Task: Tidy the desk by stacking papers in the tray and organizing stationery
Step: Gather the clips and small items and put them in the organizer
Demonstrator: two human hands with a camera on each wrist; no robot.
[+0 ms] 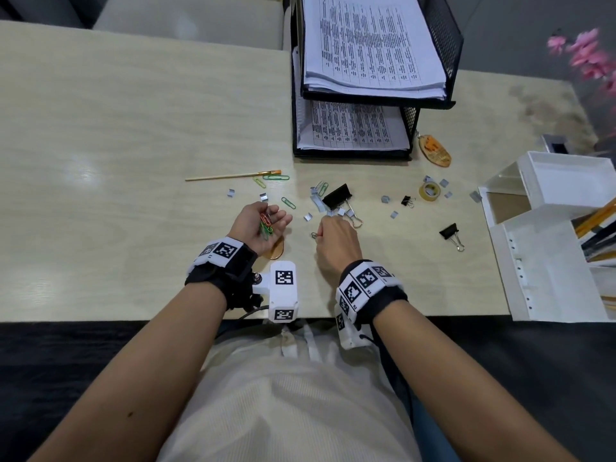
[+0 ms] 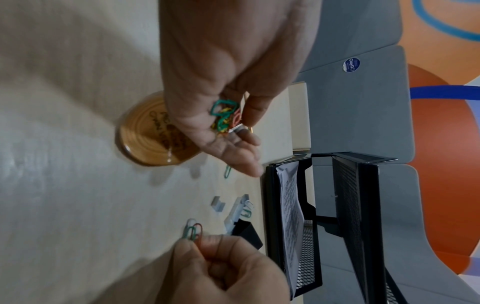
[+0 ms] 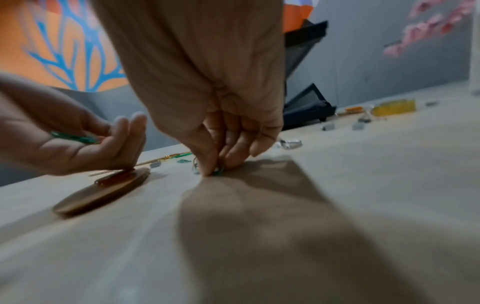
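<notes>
on desk, right hand pinches paper clips near left hand.

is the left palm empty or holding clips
Not empty: the left hand lies palm up with a heap of coloured paper clips resting in it.

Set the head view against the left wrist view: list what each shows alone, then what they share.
Head only: the white desk organiser holding pencils, the yellow tape roll and the thin wooden paintbrush. Left wrist only: a round blue sticker on a grey surface. Both: the left hand cupping coloured wire paper clips, the right hand pinching loose clips, and the black mesh paper tray.
</notes>
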